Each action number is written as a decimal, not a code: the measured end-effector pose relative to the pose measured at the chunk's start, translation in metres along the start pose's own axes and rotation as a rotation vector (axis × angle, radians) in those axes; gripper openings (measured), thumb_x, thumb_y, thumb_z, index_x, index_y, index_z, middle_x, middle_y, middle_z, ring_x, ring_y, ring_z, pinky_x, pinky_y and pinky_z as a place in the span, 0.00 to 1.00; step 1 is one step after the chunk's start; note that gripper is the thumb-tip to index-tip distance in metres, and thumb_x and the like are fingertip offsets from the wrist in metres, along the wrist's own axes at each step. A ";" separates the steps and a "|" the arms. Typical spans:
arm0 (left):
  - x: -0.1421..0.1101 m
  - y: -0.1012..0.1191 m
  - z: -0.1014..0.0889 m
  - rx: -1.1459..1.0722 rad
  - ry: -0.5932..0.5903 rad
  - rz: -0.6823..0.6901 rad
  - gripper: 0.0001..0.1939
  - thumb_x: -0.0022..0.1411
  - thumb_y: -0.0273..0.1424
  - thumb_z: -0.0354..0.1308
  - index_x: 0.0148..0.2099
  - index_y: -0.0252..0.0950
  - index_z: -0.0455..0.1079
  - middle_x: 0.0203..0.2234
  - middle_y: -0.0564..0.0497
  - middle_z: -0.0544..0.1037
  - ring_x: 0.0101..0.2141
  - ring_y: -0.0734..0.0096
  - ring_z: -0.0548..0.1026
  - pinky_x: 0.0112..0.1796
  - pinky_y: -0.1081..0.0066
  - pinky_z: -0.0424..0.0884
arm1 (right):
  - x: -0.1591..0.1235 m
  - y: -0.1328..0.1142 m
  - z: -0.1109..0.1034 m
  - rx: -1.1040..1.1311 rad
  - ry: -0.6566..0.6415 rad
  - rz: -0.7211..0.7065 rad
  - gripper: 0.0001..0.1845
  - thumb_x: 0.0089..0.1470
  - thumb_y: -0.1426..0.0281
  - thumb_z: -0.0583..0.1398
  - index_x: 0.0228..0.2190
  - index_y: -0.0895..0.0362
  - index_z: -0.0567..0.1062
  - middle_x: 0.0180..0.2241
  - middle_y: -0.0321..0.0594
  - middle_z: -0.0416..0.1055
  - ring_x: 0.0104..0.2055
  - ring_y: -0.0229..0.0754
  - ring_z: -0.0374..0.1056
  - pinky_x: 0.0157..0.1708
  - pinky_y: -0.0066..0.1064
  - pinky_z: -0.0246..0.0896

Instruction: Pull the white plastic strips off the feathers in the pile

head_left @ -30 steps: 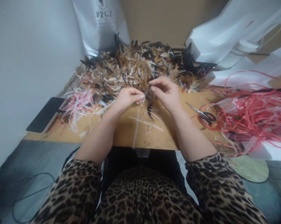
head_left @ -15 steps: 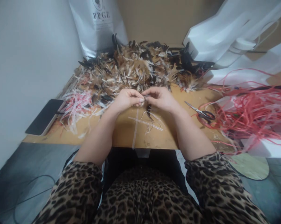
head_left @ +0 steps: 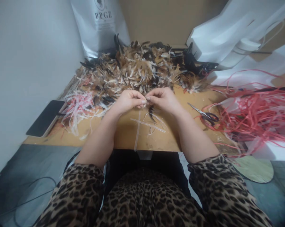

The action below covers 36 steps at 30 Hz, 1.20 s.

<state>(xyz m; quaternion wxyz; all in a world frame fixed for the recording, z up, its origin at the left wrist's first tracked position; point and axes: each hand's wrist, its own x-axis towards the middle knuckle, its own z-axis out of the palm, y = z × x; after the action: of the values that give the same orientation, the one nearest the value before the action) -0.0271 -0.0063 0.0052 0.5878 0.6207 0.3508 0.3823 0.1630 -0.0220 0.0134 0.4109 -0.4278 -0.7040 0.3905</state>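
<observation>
My left hand (head_left: 129, 101) and my right hand (head_left: 162, 98) meet fingertip to fingertip over the wooden table (head_left: 123, 135), both pinched shut on a small bunch of dark feathers (head_left: 151, 113) that hangs below the fingers. Just behind the hands lies a big heap of brown, white and black feathers (head_left: 137, 71). Clear tape strips (head_left: 142, 124) lie crossed on the table under the hands.
Scissors (head_left: 205, 114) lie to the right, beside a tangle of red string (head_left: 256, 113). Pink and white strips (head_left: 79, 105) and a dark phone (head_left: 46, 117) are at the left. A white PPGZ bag (head_left: 101, 25) stands behind; white bags (head_left: 239, 34) lie at the right.
My right hand came down and left from the feather heap to meet the left hand's fingertips. The left hand has hardly moved.
</observation>
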 end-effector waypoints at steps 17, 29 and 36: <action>0.000 0.000 0.000 -0.023 0.015 -0.008 0.11 0.45 0.30 0.70 0.29 0.29 0.75 0.19 0.49 0.77 0.21 0.77 0.73 0.26 0.75 0.71 | -0.001 -0.005 -0.003 0.177 -0.095 0.125 0.09 0.44 0.65 0.67 0.28 0.59 0.80 0.26 0.39 0.78 0.28 0.37 0.71 0.32 0.30 0.69; 0.001 -0.001 0.001 -0.026 0.043 -0.006 0.11 0.45 0.31 0.71 0.29 0.29 0.75 0.20 0.49 0.77 0.21 0.78 0.74 0.26 0.76 0.71 | 0.002 0.001 -0.001 0.127 -0.044 0.062 0.08 0.45 0.66 0.65 0.25 0.59 0.78 0.27 0.39 0.76 0.27 0.35 0.68 0.30 0.29 0.66; 0.004 -0.004 -0.002 -0.160 0.094 -0.111 0.10 0.45 0.29 0.70 0.30 0.28 0.75 0.21 0.48 0.78 0.21 0.80 0.74 0.25 0.80 0.70 | 0.003 0.005 -0.001 -0.031 0.008 -0.149 0.07 0.47 0.67 0.64 0.24 0.58 0.76 0.33 0.40 0.73 0.36 0.38 0.68 0.41 0.34 0.65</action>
<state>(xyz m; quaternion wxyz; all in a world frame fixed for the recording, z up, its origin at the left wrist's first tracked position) -0.0274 -0.0019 0.0015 0.6387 0.5330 0.3801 0.4044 0.1644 -0.0170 0.0100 0.4349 -0.3821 -0.7383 0.3460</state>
